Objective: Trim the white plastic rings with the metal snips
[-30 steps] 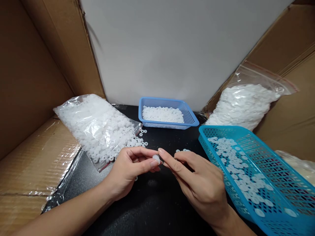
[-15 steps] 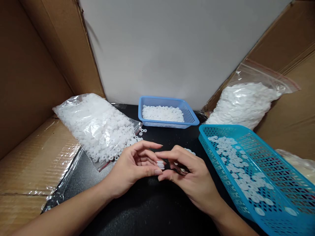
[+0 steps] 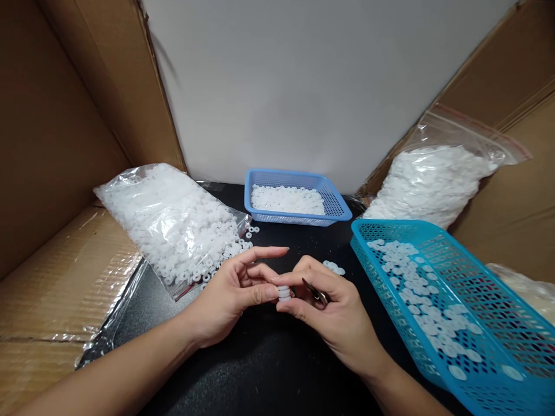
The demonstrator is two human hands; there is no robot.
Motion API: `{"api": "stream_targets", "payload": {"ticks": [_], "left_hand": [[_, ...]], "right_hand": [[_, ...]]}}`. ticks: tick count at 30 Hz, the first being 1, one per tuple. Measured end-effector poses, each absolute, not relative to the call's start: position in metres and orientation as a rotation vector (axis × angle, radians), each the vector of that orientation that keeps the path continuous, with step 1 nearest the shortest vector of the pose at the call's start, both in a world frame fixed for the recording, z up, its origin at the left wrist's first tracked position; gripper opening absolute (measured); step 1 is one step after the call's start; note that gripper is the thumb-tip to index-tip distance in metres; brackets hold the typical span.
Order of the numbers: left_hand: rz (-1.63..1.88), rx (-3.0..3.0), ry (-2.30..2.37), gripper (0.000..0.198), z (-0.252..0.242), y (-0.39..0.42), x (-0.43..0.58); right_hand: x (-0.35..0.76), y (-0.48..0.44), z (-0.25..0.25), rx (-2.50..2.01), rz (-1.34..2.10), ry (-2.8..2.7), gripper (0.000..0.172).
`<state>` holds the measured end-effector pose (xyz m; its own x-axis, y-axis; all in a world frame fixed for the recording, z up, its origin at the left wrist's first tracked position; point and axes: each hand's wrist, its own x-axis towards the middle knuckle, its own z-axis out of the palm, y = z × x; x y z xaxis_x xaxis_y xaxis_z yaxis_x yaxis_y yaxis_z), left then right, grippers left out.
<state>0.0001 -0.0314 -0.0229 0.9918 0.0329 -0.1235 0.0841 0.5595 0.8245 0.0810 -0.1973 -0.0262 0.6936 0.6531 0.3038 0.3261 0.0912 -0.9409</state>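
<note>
A short stack of white plastic washers [image 3: 284, 293] is pinched between my two hands over the black table. My left hand [image 3: 238, 289] grips its left side with thumb and fingers, the index finger stretched out above. The thumb and index fingertips of my right hand [image 3: 333, 306] press on the stack's bottom and top. Tucked in the right palm is a small shiny metal tool [image 3: 315, 293], largely hidden by the fingers, so its kind is unclear. A few loose white washers [image 3: 333, 267] lie just behind my right hand.
Left, a clear bag of white rings [image 3: 173, 225] spills some onto the table. A blue basket [image 3: 299, 219] of small white pieces stands at the back. Right are a teal basket [image 3: 477, 277] with flat white discs and another full bag [image 3: 429, 179]. Cardboard walls [image 3: 65, 86] flank the table.
My right fingertips have closed in on the stack, now pressing its top and bottom. The stack has tilted slightly, and the metal tool in my right palm shows more.
</note>
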Motion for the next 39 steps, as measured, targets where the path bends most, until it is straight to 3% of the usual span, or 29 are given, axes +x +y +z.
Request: {"api": "stream_targets", "payload": {"ticks": [6,25,39], "left_hand": [[-0.026,0.979,0.118,0.044,-0.024,-0.0319,0.0001],[-0.076,0.818,0.172,0.058,-0.0245,-0.0338,-0.0031],[-0.005,0.927,0.191,0.045,-0.0236,-0.0353,-0.001]], "right_hand": [[0.0795,-0.1972,-0.0267,-1.511,0.255,-0.826,0.009],[0.0768,-0.1945,-0.0265,-1.378,0.416,-0.733,0.008],[0.0754,-0.1949,-0.0278,-1.477,0.404,-0.761,0.009]]}}
